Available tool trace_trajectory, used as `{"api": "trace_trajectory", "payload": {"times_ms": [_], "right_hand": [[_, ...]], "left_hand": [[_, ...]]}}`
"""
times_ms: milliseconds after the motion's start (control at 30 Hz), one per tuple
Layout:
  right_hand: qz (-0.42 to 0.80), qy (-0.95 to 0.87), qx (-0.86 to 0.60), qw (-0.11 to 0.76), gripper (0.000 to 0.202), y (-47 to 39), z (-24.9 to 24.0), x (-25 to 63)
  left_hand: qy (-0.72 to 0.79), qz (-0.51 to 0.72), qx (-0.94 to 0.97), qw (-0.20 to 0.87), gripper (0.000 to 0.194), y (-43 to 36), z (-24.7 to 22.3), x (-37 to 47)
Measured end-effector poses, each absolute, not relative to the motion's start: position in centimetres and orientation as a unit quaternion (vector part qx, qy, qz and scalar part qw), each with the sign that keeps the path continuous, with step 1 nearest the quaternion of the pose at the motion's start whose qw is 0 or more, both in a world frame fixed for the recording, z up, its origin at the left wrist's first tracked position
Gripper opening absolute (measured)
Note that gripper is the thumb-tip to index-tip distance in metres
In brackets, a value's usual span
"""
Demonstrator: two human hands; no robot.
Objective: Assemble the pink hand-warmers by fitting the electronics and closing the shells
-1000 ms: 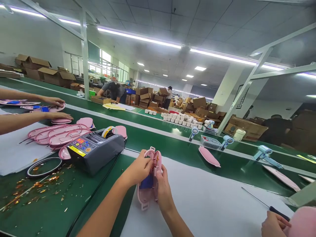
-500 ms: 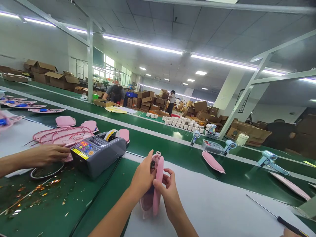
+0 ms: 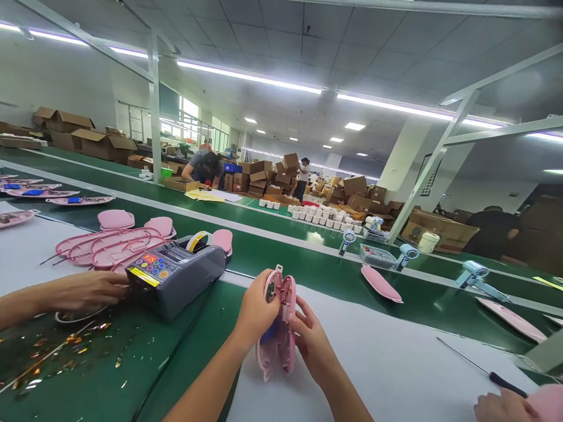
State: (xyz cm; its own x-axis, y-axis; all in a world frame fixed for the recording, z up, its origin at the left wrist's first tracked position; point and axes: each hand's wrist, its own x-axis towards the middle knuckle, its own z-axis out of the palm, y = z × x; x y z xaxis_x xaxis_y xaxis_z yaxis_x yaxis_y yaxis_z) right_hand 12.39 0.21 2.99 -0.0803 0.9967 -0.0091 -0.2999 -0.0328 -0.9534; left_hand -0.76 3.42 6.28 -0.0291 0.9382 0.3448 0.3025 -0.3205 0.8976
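The two-part pink casing (image 3: 288, 351) stands partly open, upright and slightly tilted, above the white sheet (image 3: 352, 357), to the right of the tape dispenser (image 3: 176, 275). The left hand (image 3: 258, 308) reaches up from below, its back outward, with fingers curled over the upper part of the left half, grasping it. The right hand (image 3: 313, 337) comes in from the opposite side, wrist angled inward, its bent fingers grasping the right half along its outer edge. A blue part (image 3: 269, 333) shows inside the left half. Left of the dispenser lie pink frames (image 3: 109, 246); just beside its near left corner is another person's hand (image 3: 94, 290). Well to its right, a screwdriver (image 3: 505, 384) lies on the sheet.
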Motion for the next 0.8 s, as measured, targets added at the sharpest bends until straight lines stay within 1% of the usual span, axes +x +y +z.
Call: {"api": "trace_trajectory", "payload": {"times_ms": [33,133,200,300,400,500,600,800], "right_hand": [[0.597,-0.433,-0.398,0.546,0.08,0.3,2.9,12.4],[0.617,-0.44,-0.381,0.53,0.079,0.4,2.9,12.7],[0.618,-0.446,-0.379,0.525,0.076,0.4,3.0,12.8],[0.602,-0.464,-0.38,0.527,0.075,0.4,3.1,12.9],[0.584,-0.479,-0.383,0.53,0.077,0.4,3.1,12.8],[0.574,-0.485,-0.383,0.537,0.074,0.4,3.0,12.8],[0.58,-0.492,-0.377,0.529,0.07,0.3,3.1,12.9],[0.555,-0.512,-0.392,0.525,0.062,-0.2,4.0,12.5]], "left_hand": [[0.48,0.528,0.61,0.345,0.037,3.6,6.2,-0.8],[0.417,0.519,0.546,0.509,0.047,4.3,5.7,-0.8],[0.363,0.514,0.502,0.593,0.049,4.6,5.4,-0.8],[0.301,0.521,0.442,0.665,0.051,4.7,5.0,-0.8],[0.259,0.492,0.404,0.726,0.062,4.8,4.6,-0.8],[0.241,0.47,0.399,0.75,0.074,4.8,4.3,-1.0],[0.236,0.467,0.417,0.743,0.083,4.7,4.2,-1.0],[0.258,0.487,0.447,0.705,0.08,3.9,4.8,-0.5]]}}
